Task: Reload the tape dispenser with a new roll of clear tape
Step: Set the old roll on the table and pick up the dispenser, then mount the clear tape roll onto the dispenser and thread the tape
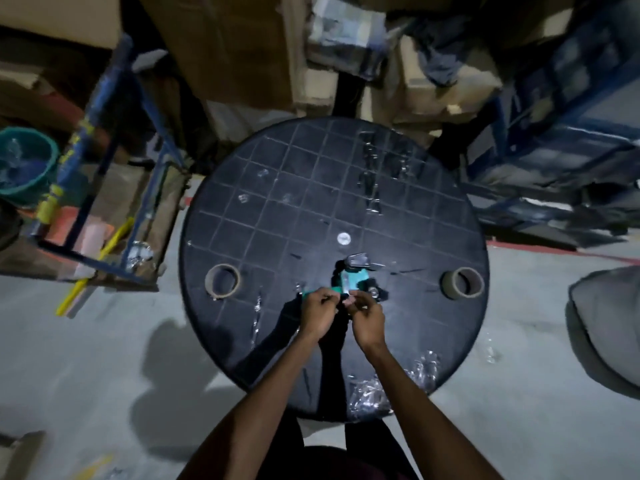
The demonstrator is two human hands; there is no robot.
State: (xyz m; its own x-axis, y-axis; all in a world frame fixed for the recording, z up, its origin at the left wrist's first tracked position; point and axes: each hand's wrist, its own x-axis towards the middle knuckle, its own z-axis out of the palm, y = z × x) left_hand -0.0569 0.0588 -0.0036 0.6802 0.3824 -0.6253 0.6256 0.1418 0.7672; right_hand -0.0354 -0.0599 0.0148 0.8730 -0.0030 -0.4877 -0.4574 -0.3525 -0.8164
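Note:
A green hand-held tape dispenser point(352, 279) lies on the round black table point(311, 202), near its middle front. My left hand point(319, 310) grips the dispenser's green handle end with curled fingers. My right hand point(367, 319) pinches something small and shiny at the dispenser's near side; what it is cannot be made out. One tape roll point(223, 281) stands at the table's left edge and another tape roll point(462, 283) at the right edge; both look like brown cores with clear tape.
Crumpled clear tape scraps point(372, 396) lie at the table's front edge, with more strips stuck at the back right. A green bucket point(26, 168) and a blue metal rack point(104, 168) stand left. Cardboard boxes point(242, 46) are stacked behind. A grey seat point(609, 327) is at right.

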